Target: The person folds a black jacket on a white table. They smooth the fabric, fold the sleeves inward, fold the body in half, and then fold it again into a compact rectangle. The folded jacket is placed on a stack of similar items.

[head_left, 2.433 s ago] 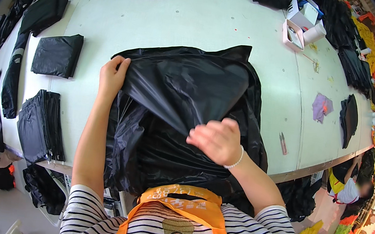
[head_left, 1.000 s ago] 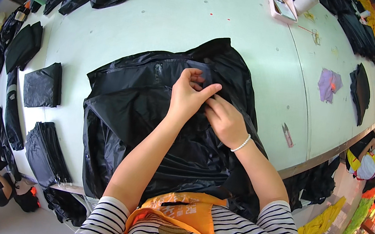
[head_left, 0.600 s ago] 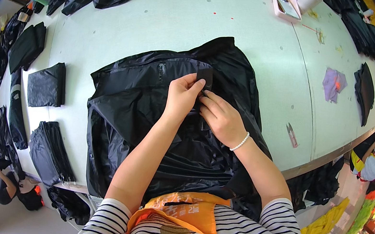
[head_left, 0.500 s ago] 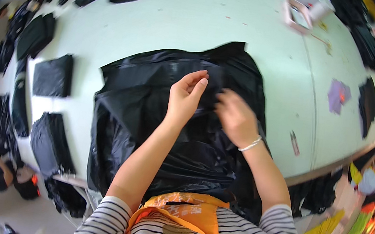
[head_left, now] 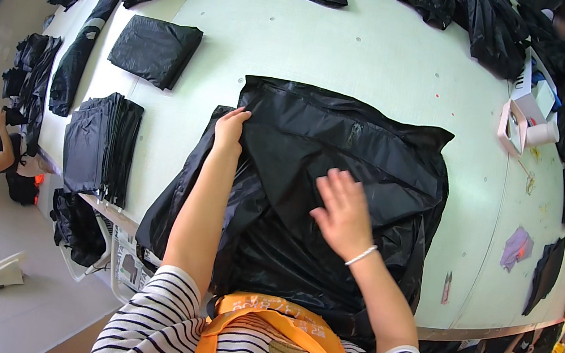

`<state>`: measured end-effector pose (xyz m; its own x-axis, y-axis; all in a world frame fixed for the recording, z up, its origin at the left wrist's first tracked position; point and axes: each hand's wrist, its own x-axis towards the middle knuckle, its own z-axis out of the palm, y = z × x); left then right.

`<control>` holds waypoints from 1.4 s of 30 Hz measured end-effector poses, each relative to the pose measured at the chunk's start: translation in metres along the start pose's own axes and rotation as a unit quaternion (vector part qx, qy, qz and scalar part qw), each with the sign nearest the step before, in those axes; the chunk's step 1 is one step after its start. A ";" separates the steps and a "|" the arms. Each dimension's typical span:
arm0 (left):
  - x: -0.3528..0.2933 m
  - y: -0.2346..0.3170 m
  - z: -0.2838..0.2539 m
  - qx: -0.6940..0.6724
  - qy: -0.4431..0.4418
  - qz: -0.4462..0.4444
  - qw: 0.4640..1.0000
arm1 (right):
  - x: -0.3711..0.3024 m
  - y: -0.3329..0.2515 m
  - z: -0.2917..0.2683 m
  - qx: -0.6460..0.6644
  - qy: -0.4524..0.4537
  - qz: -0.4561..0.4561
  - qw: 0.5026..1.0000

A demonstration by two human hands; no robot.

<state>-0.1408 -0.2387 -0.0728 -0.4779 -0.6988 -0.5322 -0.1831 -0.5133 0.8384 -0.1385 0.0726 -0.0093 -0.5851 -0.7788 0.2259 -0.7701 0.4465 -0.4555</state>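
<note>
One edge of the black garment [head_left: 283,173], lying on the table [head_left: 469,197], is pinched in my left hand [head_left: 230,129]; my right hand [head_left: 344,216] is splayed, empty, contact unclear. Flat layers need that edge taut.

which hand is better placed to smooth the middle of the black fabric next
Probably the right: the right hand is open over the middle of the black fabric, fingers spread, while the left hand appears to grip its upper left edge.
</note>
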 end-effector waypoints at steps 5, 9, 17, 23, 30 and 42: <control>-0.004 -0.016 -0.001 -0.005 0.064 0.183 0.981 | -0.025 -0.020 0.054 -0.029 -0.209 0.091 0.973; -0.002 -0.041 -0.010 -0.018 0.091 0.139 0.986 | -0.040 -0.027 0.045 -0.051 -0.234 0.106 0.965; -0.050 -0.008 -0.010 -0.030 -0.017 0.037 0.999 | -0.080 0.091 -0.026 -0.019 0.235 0.431 0.871; -0.057 -0.029 -0.005 -0.040 -0.119 0.110 0.986 | -0.038 0.104 -0.023 0.260 0.415 0.384 0.783; -0.106 -0.002 0.056 0.149 -0.177 0.360 0.904 | 0.032 0.048 0.008 -0.026 -0.002 0.108 0.994; -0.090 -0.071 0.069 0.552 -0.414 0.500 0.523 | -0.019 0.058 -0.016 0.130 -0.047 0.107 0.985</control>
<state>-0.1443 -0.1050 -0.0759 -0.9337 0.3469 0.0884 0.3482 0.8230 0.4488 -0.1761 0.1204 -0.0258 -0.6908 -0.7226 0.0252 -0.5337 0.4860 -0.6920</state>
